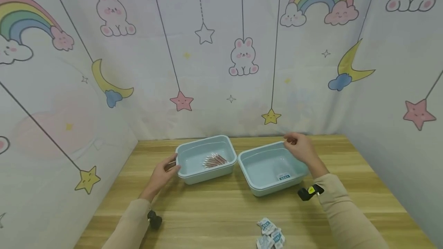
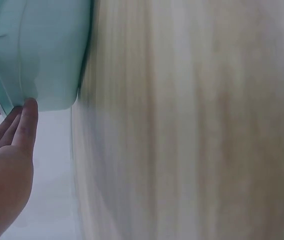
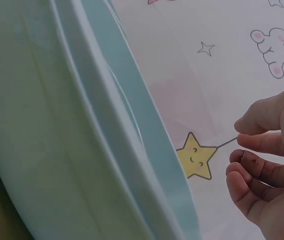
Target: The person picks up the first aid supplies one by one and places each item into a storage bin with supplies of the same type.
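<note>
My left hand is at the left end of a pale blue plastic bin, its thumb at the rim. In the left wrist view, the fingers lie against the outer wall under the rim. A bunch of cotton swabs with brownish sticks lies inside this bin. My right hand hovers over the far right rim of a second blue bin, fingers loosely curled, with nothing visible between them in the right wrist view. That bin has a small white-and-blue packet on its floor.
Several white-and-blue packets lie in a small pile at the front of the wood-grain table. The bins stand side by side, corners close together. Behind and at the sides hangs a printed white cloth with stars, rabbits and rainbows.
</note>
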`<state>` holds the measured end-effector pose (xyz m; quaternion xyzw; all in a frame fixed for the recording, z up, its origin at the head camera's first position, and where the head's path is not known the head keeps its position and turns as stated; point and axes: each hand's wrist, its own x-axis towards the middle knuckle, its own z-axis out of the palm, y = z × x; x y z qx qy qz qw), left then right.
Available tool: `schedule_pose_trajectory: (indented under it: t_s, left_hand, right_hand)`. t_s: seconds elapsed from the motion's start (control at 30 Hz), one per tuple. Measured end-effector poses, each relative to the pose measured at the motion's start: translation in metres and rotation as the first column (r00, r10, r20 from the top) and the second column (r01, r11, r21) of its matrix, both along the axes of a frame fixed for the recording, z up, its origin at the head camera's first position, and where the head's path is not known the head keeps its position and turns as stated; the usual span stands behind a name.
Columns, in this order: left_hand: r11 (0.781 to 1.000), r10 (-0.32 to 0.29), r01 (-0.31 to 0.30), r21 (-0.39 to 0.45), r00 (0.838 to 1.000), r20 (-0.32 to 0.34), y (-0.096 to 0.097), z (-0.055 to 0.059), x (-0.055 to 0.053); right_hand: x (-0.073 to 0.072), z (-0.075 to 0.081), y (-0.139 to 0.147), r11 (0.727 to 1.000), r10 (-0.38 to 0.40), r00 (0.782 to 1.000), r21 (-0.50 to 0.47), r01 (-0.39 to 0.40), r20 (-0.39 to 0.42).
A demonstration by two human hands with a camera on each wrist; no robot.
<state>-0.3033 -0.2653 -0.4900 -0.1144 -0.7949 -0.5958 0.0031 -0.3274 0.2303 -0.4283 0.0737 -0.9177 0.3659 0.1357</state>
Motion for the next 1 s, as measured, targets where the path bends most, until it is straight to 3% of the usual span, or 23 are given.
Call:
schedule_pose_trajectory:
  t_s: [0.07,0.17,0.37,0.57,1.0]
  left_hand:
    - [1.0,-0.013,0.013,-0.001,1.0,-0.007,0.002,0.007,0.003]
    - [1.0,-0.024,0.024,0.004,0.999,-0.021,0.001,0.007,0.003]
    - [0.999,-0.014,0.015,0.04,1.0,-0.007,-0.004,-0.003,-0.002]
    - [1.0,0.013,-0.013,-0.014,1.0,-0.018,-0.009,-0.016,-0.009]
    - [0.999,0.027,-0.028,-0.023,0.999,-0.039,-0.006,-0.02,-0.011]
  right_hand:
    - [0.0,-0.003,0.003,1.0,-0.004,1.0,0.003,0.004,0.001]
    - [0.001,-0.008,0.009,1.0,-0.019,1.0,0.01,0.019,0.006]
    - [0.004,-0.015,0.017,0.998,-0.067,0.997,0.009,0.067,0.042]
    - [0.005,-0.019,0.024,0.996,-0.085,0.996,0.002,0.085,0.028]
    - [0.005,-0.034,0.039,0.995,-0.094,0.996,0.036,0.094,-0.006]
